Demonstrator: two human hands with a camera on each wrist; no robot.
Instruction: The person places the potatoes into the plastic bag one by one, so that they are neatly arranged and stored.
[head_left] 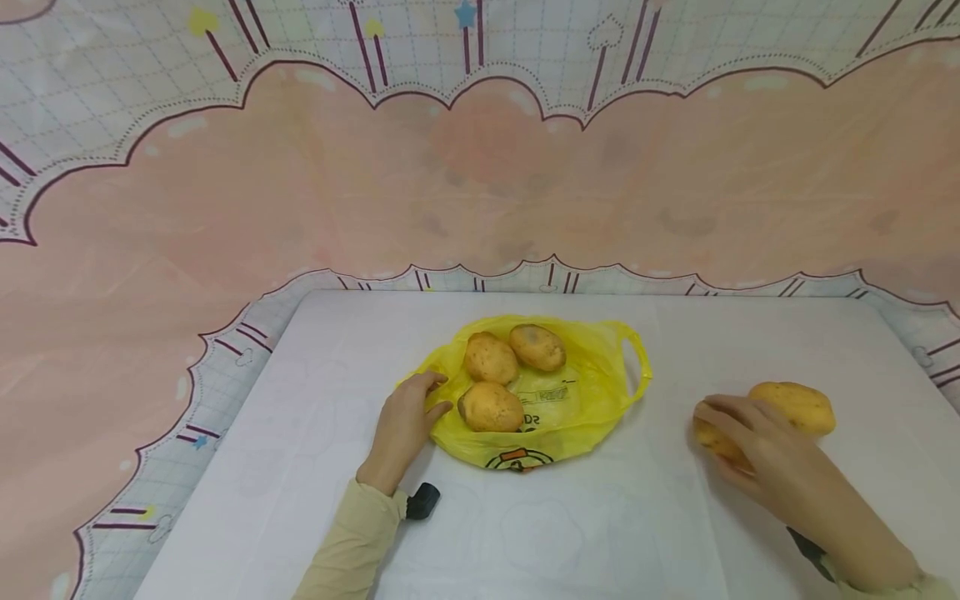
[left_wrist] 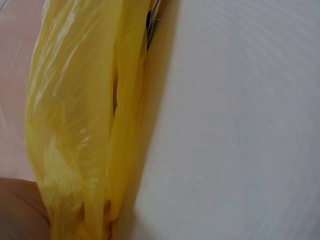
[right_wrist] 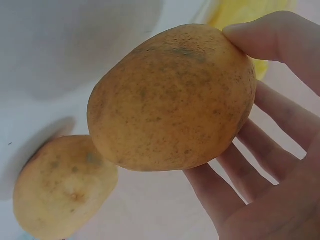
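Note:
My right hand [head_left: 772,454] grips a potato [right_wrist: 172,100] between thumb and fingers, over the right part of the table. Just beyond it lies another potato [head_left: 795,407], which shows at the lower left in the right wrist view. At the left edge of a yellow plastic bag [head_left: 592,408], my left hand [head_left: 401,425] holds the film with thumb and fingers. Three potatoes rest in the spread bag: one at the back [head_left: 537,347], one at the left [head_left: 491,358] and one nearer me [head_left: 491,407]. Gathered yellow film fills much of the left wrist view.
A white-covered table [head_left: 600,533] carries everything. Behind it hangs a patterned curtain [head_left: 480,183] in pink and white, which also runs down the left side. The bag's loop handle [head_left: 640,367] points right, toward the right hand's side.

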